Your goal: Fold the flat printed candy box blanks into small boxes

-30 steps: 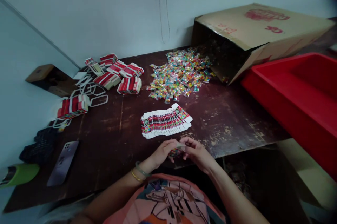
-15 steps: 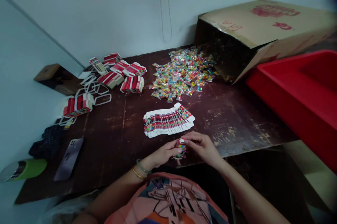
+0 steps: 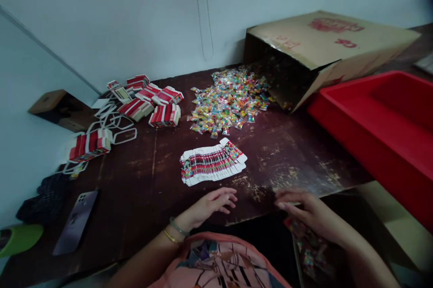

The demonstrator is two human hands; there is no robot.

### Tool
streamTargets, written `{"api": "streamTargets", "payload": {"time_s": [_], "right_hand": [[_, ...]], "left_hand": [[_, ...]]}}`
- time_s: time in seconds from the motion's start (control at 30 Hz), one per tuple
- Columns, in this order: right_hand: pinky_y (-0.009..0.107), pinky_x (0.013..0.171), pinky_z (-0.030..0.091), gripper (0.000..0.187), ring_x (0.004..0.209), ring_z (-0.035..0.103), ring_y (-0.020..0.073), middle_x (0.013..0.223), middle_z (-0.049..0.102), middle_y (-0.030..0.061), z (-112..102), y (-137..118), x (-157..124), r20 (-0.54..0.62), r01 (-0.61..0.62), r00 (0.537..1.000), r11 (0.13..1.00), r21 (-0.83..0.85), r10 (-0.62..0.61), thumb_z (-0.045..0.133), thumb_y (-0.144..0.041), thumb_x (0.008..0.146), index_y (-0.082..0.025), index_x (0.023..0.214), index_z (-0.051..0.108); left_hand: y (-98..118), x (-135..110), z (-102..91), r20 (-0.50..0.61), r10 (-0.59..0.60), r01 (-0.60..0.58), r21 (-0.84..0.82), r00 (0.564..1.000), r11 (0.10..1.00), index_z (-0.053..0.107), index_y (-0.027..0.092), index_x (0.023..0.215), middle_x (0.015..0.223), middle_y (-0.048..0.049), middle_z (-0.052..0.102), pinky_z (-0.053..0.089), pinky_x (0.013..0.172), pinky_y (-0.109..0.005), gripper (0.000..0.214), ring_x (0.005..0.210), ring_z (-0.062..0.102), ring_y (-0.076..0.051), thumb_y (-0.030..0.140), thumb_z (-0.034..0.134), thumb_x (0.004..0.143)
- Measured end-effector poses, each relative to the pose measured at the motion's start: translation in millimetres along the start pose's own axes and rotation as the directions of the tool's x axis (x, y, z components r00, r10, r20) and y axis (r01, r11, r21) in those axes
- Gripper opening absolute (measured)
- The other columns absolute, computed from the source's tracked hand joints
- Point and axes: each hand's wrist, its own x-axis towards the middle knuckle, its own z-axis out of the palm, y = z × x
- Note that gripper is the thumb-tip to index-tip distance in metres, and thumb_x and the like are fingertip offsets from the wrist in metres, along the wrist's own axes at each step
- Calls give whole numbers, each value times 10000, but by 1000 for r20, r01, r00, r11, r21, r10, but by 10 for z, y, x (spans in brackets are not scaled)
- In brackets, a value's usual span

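Observation:
My left hand point(image 3: 216, 202) is held over the table's front edge, its fingers loosely curved and apart, with nothing in it. My right hand point(image 3: 307, 211) reaches past the edge to the right, blurred, thumb close to the fingers; whether it holds anything I cannot make out. Beneath it, in shadow, lie colourful small packs point(image 3: 309, 252). Just beyond my left hand, a fanned row of flat printed candy boxes point(image 3: 213, 161), red and white, lies on the table point(image 3: 162, 206). Further back is a heap of small clear-wrapped colourful candies point(image 3: 230, 103).
An open cardboard carton point(image 3: 304, 44) lies behind the candies, and a red plastic tray point(image 3: 375, 121) stands at the right. Bundled red-and-white boxes point(image 3: 165, 115) and white bands point(image 3: 118, 121) sit at the back left. A phone point(image 3: 76, 222) and a green-banded object point(image 3: 23, 238) are near left.
The small printed box has left my left hand, which now is open. My right hand has moved right and down, over the packs beyond the table edge. The view has shifted slightly.

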Motion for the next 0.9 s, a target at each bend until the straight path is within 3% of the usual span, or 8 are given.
{"api": "streamTargets", "payload": {"time_s": [0.1, 0.23, 0.33, 0.4, 0.47, 0.63, 0.8, 0.9], "right_hand": [[356, 965, 450, 276, 1060, 609, 224, 1116, 691, 77, 144, -5, 574, -102, 110, 987, 984, -143, -125, 498, -381, 937, -235, 1008, 721], [429, 1029, 369, 442, 1237, 457, 297, 1338, 547, 153, 577, -139, 1490, -273, 0, 957, 937, -349, -101, 599, -307, 870, -149, 1282, 562], [441, 981, 368, 317, 1136, 502, 312, 1206, 614, 186, 736, -171, 1759, -267, -15, 960, 930, -368, -90, 540, -206, 882, -116, 1173, 625], [396, 949, 378, 245, 1042, 541, 275, 1082, 662, 161, 757, -138, 1750, -253, -9, 963, 930, -366, -90, 487, -158, 896, -141, 1056, 671], [379, 932, 378, 227, 1034, 540, 263, 1073, 666, 136, 759, -99, 1691, -262, -12, 961, 936, -351, -86, 521, -188, 889, -174, 1067, 661], [438, 883, 392, 435, 1042, 539, 317, 1079, 655, 144, 790, -74, 1649, -392, -97, 920, 972, -213, 6, 698, -298, 754, -173, 1157, 591], [334, 727, 501, 284, 835, 656, 222, 938, 692, 98, 803, -83, 1447, -452, -44, 889, 997, 70, 71, 469, -353, 910, -162, 1111, 531], [296, 667, 530, 297, 768, 672, 191, 876, 692, 63, 973, -167, 1076, -384, 43, 920, 957, 287, 74, 429, -398, 946, -181, 1142, 479]], "left_hand": [[19, 12, -76, -102, 6, -11, -45, 995, 999, 604, 184, 1166, 1110, -111, 619, 455, 863, -353, 348, 989, 610, -211, 383, 567, 883], [29, -5, -17, -112, -7, 4, -25, 994, 1000, 611, 174, 1136, 1059, -100, 628, 457, 821, -334, 354, 934, 617, -197, 396, 589, 862], [24, -71, 4, -147, -6, 4, -11, 989, 1000, 616, 172, 1122, 1043, -93, 629, 455, 804, -323, 353, 919, 615, -190, 405, 590, 858], [1, -105, -18, -179, 0, -2, -12, 984, 1000, 616, 170, 1118, 1033, -91, 630, 454, 792, -317, 356, 908, 614, -185, 411, 588, 858], [-36, -104, -50, -202, -2, -1, -12, 979, 1000, 619, 170, 1112, 1018, -84, 629, 452, 782, -308, 361, 893, 612, -179, 412, 605, 844], [-107, 20, -75, -185, 13, -8, 27, 983, 1000, 627, 169, 1107, 1005, -74, 629, 455, 770, -305, 377, 879, 607, -172, 419, 622, 826], [-51, 63, -14, -236, 122, -108, 71, 964, 992, 624, 170, 1136, 1034, -90, 646, 471, 803, -329, 419, 918, 606, -193, 457, 616, 829], [-55, 69, 22, -357, 203, -212, 15, 912, 977, 594, 190, 1208, 1203, -101, 626, 438, 945, -361, 491, 1089, 563, -229, 463, 653, 803]]}}
